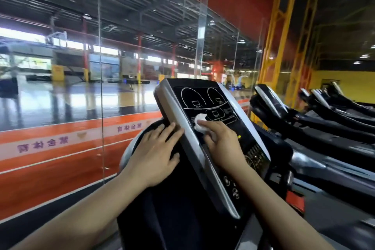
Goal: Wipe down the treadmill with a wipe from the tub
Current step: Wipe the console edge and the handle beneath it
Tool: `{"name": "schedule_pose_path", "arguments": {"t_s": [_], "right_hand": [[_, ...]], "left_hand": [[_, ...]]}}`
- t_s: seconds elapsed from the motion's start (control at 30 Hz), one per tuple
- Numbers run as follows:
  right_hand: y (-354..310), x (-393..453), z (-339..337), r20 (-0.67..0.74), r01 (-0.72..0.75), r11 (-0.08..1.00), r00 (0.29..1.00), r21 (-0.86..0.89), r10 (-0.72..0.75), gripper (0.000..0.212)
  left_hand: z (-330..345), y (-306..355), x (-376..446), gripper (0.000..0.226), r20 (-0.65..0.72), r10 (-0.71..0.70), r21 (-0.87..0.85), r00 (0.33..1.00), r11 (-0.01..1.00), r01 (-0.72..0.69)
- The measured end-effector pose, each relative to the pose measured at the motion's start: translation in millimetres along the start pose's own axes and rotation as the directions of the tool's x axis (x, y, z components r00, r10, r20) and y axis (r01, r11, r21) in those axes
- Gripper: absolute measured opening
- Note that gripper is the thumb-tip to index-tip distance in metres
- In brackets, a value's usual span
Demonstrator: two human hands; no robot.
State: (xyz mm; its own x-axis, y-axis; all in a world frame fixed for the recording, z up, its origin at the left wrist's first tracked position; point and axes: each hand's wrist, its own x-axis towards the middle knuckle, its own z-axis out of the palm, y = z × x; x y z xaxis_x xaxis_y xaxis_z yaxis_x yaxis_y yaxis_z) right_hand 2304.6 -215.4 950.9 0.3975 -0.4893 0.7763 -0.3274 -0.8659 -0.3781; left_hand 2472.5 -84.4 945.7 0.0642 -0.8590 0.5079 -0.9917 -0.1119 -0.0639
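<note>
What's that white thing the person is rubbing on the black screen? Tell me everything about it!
It is a small white wipe, crumpled into a soft wad that looks like damp tissue or cloth. The right hand presses it under its fingertips against the glossy black console panel of the treadmill, near the white outlined drawings in the middle. Only its upper part shows; the fingers cover the rest. The left hand does not touch it.

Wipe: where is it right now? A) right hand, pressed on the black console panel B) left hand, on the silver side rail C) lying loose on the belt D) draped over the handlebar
A: the white wipe sits bunched under the right hand on the black console panel, while the left hand rests on the console's silver side edge and holds nothing.
</note>
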Motion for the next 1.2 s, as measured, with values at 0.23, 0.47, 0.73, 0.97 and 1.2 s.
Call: {"name": "schedule_pose_path", "arguments": {"t_s": [0.23, 0.47, 0.73, 0.97, 1.2], "right_hand": [[4.4, 86.2, 44.5, -0.028, 0.042, 0.979, 0.999, 0.202, -0.037, 0.049], [46.7, 190.8, 63.0, 0.042, -0.179, 0.973, 0.984, 0.144, 0.175, 0.047], [-9.4, 168.8, 76.2, 0.108, 0.299, 0.919, 0.936, 0.256, -0.335, 0.044], [65.6, 183.2, 59.3, 0.106, -0.127, 0.988, 0.987, 0.086, 0.118, 0.048], [39.0, 135.8, 63.7, 0.163, 0.244, 0.927, 0.941, 0.284, -0.297, 0.045]], "left_hand": [[9.6, 1.2, 0.2, 0.069, -0.067, -0.024, -0.013, 0.997, 1.000, 0.023], [10.6, -2.7, -0.6, 0.072, -0.100, -0.008, -0.072, 0.995, 0.997, 0.001], [11.9, -2.2, 0.5, 0.074, -0.089, -0.018, -0.088, 0.996, 0.996, 0.010], [12.9, 0.9, 0.5, 0.076, -0.086, -0.016, -0.057, 0.996, 0.998, 0.011], [13.1, 1.3, -0.4, 0.078, -0.083, -0.012, -0.027, 0.996, 1.000, 0.010]]}}
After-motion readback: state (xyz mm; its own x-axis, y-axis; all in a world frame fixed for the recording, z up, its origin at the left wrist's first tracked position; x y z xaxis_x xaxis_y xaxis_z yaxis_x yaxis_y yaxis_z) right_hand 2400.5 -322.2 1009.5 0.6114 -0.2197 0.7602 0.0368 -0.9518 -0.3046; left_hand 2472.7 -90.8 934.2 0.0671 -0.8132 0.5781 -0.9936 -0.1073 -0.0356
